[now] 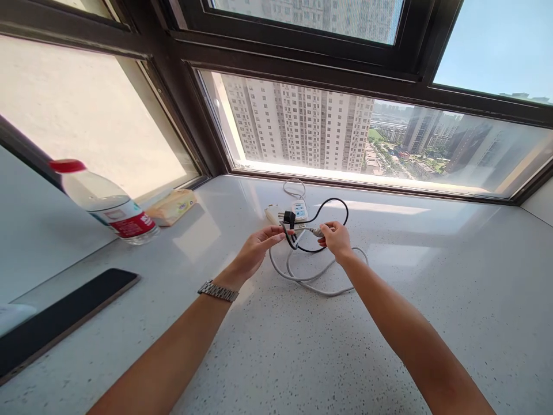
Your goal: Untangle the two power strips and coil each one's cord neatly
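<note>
My right hand (336,239) is closed on a grey plug (317,232) at the end of a grey cord (328,293). My left hand (258,249), with a metal watch (218,290) on its wrist, pinches cord close to a black cable (347,212); which strand lies between the fingertips is hard to tell. Just above the left fingertips is a black plug (288,217) with its prongs pointing left. Behind it lies a white power strip (299,208). A cream-coloured object (272,214) sits left of the strip, partly hidden.
On the left stand a bottle with a red cap (113,206) and a tissue pack (173,207). A dark phone-like slab (64,317) lies nearer, beside a white object (15,317). Dark window frames (302,72) border the speckled white counter (276,357).
</note>
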Demonstrator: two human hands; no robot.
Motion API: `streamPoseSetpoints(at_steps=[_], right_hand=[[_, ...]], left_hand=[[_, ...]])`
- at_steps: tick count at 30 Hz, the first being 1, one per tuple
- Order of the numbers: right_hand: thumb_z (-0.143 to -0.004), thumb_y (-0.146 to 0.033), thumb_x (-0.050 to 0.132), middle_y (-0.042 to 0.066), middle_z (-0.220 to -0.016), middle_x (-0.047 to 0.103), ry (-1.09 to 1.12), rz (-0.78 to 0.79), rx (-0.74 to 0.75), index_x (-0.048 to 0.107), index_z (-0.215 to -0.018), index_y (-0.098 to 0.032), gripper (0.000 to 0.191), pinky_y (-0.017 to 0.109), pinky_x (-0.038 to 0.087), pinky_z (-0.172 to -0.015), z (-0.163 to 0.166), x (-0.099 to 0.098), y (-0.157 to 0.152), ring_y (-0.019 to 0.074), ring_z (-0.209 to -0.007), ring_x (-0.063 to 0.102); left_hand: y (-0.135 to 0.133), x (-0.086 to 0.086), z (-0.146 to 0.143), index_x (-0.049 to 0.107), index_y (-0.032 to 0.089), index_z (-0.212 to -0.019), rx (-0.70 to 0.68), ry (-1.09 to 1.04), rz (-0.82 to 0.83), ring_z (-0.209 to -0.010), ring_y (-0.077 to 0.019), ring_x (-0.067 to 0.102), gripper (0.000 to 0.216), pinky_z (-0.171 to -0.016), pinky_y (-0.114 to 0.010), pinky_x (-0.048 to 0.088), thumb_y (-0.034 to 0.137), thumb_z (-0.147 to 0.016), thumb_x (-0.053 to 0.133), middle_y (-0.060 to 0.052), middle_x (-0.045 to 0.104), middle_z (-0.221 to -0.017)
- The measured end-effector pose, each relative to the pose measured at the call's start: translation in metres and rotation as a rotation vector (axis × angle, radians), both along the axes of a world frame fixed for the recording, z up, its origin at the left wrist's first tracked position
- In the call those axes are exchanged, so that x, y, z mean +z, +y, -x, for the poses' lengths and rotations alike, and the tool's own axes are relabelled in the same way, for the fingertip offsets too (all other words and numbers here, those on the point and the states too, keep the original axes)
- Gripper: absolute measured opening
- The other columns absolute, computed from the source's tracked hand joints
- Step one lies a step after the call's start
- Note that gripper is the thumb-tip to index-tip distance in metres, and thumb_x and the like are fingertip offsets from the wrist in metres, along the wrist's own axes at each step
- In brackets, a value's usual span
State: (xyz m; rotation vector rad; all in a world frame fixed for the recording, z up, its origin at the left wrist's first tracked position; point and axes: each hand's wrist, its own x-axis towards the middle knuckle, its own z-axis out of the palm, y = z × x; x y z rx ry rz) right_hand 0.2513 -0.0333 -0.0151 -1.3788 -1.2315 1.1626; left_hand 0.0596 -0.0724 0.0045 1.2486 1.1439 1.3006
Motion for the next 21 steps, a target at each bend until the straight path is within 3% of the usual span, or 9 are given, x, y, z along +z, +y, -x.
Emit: streamPoseSetpoints(at_steps=[4, 8, 11, 16, 21], right_hand=[[-0.083, -0.033, 0.056, 0.005, -0.079, 0.065, -0.099, -0.084, -0.07, 0.054, -0.093, -0.017, 0.019, 0.023, 0.047, -0.053, 0.001, -0.003, 0.004, 0.0137, -0.061, 0.063], [-0.084, -0.029, 0.056, 0.006, -0.083, 0.065, -0.479, -0.214, -0.048, 0.053, -0.091, -0.018, 0.013, 0.026, 0.044, -0.061, 0.002, -0.002, 0.01, 0.0178, -0.075, 0.063], [-0.088, -0.022, 0.05, 0.011, -0.094, 0.065, -0.784, -0.235, 0.011, 0.052, -0.097, -0.017, 0.011, 0.029, 0.044, -0.066, 0.001, 0.005, 0.016, 0.0215, -0.087, 0.062], [-0.084, -0.009, 0.052, 0.017, -0.098, 0.065, -1.226, -0.191, 0.086, 0.05, -0.11, -0.014, 0.027, 0.035, 0.043, -0.079, -0.004, 0.017, 0.026, 0.0277, -0.099, 0.059], [-0.078, -0.01, 0.059, 0.021, -0.093, 0.065, -1.393, -0.232, 0.125, 0.058, -0.107, -0.011, 0.029, 0.043, 0.043, -0.082, -0.017, 0.024, 0.034, 0.033, -0.098, 0.059]], left_hand=[[-0.012, 0.004, -0.009, 0.055, 0.019, -0.074, -0.059, -0.095, -0.015, -0.094, -0.0253, 0.062, 0.036, -0.082, -0.032, 0.046, 0.036, -0.057, 0.081, -0.006, 0.068, -0.077], [-0.019, -0.002, -0.014, 0.045, 0.02, -0.076, -0.097, -0.29, 0.003, -0.062, -0.0128, 0.058, 0.039, -0.071, -0.029, 0.049, 0.033, -0.061, 0.078, 0.006, 0.055, -0.06], [-0.022, -0.008, -0.01, 0.04, 0.021, -0.074, -0.015, -0.335, 0.015, -0.049, -0.0066, 0.045, 0.039, -0.064, -0.025, 0.049, 0.028, -0.062, 0.077, 0.01, 0.044, -0.054], [-0.024, -0.008, 0.001, 0.041, 0.02, -0.072, 0.179, -0.298, -0.023, -0.043, -0.0043, 0.033, 0.033, -0.054, -0.021, 0.044, 0.025, -0.063, 0.072, 0.011, 0.035, -0.051], [-0.024, -0.005, 0.009, 0.04, 0.021, -0.069, 0.231, -0.328, -0.058, -0.041, -0.0048, 0.026, 0.029, -0.047, -0.02, 0.038, 0.026, -0.065, 0.068, 0.011, 0.025, -0.048]])
